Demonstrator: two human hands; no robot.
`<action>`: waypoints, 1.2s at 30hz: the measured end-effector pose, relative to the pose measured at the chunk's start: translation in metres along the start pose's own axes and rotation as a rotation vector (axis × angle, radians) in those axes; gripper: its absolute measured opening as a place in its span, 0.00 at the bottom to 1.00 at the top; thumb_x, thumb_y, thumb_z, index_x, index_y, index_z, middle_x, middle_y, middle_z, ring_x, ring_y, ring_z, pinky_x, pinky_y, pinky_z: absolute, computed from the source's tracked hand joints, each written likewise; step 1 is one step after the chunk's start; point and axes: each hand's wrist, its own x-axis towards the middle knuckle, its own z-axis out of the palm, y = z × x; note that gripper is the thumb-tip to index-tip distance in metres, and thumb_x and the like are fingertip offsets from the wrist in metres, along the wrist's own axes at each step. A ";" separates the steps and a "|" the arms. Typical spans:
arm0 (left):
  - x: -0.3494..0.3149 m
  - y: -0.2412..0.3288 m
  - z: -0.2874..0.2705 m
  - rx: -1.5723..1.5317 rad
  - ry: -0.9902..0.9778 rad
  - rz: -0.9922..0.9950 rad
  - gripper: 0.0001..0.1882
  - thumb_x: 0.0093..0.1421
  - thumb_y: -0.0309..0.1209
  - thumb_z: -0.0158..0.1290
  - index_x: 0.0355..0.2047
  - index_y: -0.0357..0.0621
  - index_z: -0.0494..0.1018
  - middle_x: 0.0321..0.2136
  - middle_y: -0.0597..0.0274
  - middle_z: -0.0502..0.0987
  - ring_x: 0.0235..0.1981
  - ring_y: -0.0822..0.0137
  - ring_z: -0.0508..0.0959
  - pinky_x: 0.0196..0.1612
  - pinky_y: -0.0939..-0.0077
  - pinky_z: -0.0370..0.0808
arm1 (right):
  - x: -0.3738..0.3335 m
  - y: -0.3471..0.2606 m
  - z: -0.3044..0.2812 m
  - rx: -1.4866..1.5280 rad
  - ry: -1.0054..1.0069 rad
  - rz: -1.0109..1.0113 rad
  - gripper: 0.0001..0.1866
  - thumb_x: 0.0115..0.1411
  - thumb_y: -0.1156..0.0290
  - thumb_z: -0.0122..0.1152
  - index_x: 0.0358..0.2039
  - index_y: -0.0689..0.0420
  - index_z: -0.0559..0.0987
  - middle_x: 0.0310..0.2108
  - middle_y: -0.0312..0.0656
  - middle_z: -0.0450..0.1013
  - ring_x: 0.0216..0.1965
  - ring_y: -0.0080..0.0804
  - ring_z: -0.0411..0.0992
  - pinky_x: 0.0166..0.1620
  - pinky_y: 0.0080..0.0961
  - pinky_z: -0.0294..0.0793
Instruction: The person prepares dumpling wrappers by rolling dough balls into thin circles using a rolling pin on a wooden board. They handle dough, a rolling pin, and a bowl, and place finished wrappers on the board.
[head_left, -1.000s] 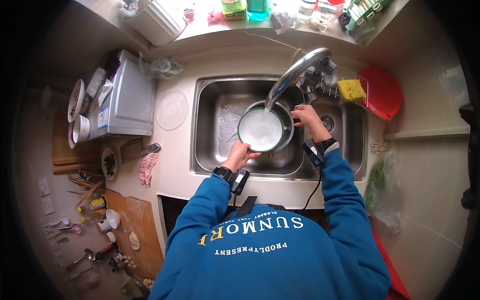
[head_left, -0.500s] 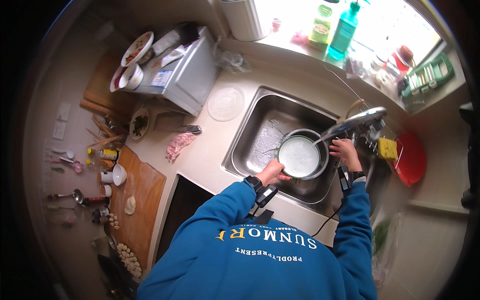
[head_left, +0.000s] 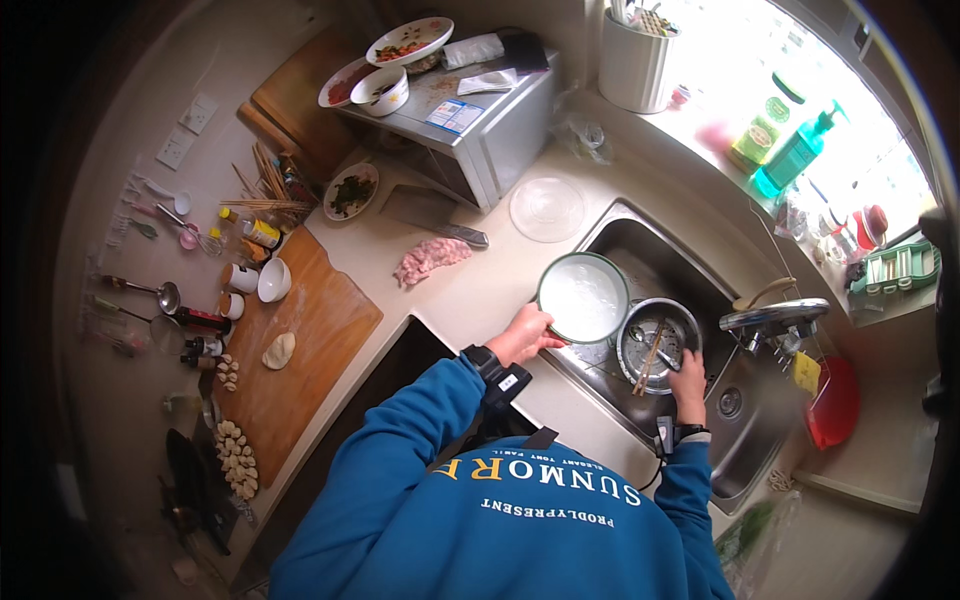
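Observation:
My left hand [head_left: 525,335] grips the near rim of a round green-edged bowl [head_left: 583,297] filled with pale cloudy liquid, held over the left edge of the steel sink [head_left: 640,240]. My right hand [head_left: 688,378] holds the rim of a small steel pot [head_left: 657,343] that sits in the sink with chopsticks [head_left: 650,357] resting inside it. The tap [head_left: 775,318] reaches over the sink just right of the pot. Both forearms wear blue sleeves and dark wrist devices.
A lump of raw minced meat [head_left: 430,258] and a cleaver [head_left: 432,215] lie on the counter left of the sink, next to a clear lid [head_left: 546,209]. A wooden board [head_left: 295,350] carries dough and dumplings. A red dish [head_left: 832,405] sits right of the sink, with bottles on the sill.
The bowl has moved left from under the tap to the sink's left edge, still in my left hand. My right hand now rests on the steel pot. The view has swung left.

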 end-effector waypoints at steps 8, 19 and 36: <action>0.006 0.034 -0.081 -0.093 0.053 0.114 0.17 0.58 0.21 0.38 0.48 0.28 0.61 0.39 0.42 0.73 0.30 0.53 0.78 0.31 0.64 0.79 | 0.011 -0.033 0.040 0.522 -0.047 0.056 0.26 0.48 0.72 0.63 0.51 0.58 0.74 0.40 0.47 0.75 0.37 0.33 0.76 0.42 0.27 0.75; 0.033 0.057 -0.139 -0.119 -0.002 0.122 0.21 0.62 0.34 0.48 0.49 0.30 0.61 0.42 0.46 0.71 0.35 0.54 0.76 0.33 0.65 0.78 | -0.023 -0.139 0.057 0.681 -0.268 -0.050 0.25 0.49 0.73 0.62 0.50 0.59 0.73 0.46 0.44 0.71 0.36 0.31 0.74 0.40 0.26 0.75; 0.026 0.028 -0.268 0.304 0.376 0.707 0.09 0.59 0.24 0.43 0.27 0.38 0.73 0.18 0.58 0.75 0.20 0.65 0.75 0.25 0.71 0.72 | -0.062 -0.386 0.046 0.580 -0.457 -0.499 0.28 0.51 0.82 0.62 0.55 0.57 0.69 0.56 0.47 0.65 0.51 0.38 0.70 0.48 0.28 0.73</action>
